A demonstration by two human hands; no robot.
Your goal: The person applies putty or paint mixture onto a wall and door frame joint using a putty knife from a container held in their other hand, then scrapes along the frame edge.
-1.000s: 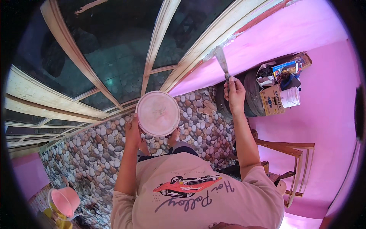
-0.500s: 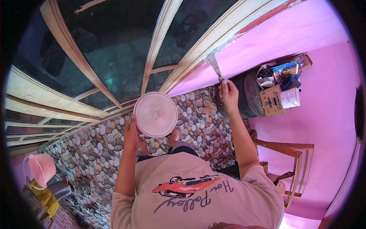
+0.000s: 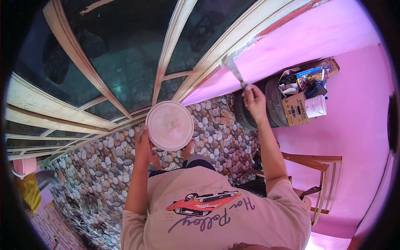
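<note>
Pink wall (image 3: 346, 58) here, right hand (image 3: 254, 101) pinching a scraper (image 3: 236, 73), probably for reach, left hand (image 3: 143, 146) gripping a round lid (image 3: 170, 126) edgewise.

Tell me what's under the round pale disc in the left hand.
Past its rim, the pebble-patterned floor and bare feet show. The disc hides its underside and whatever is directly beneath, so that can't be told.

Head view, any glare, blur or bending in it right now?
Head view: the wooden window frames curve, and the picture's corners are black; same head view: a small greenish glint on the dark glass, a washed-out patch at lower right; head view again: the gray object at far left looks smeared, the scraper's blade perhaps slightly soft.
</note>
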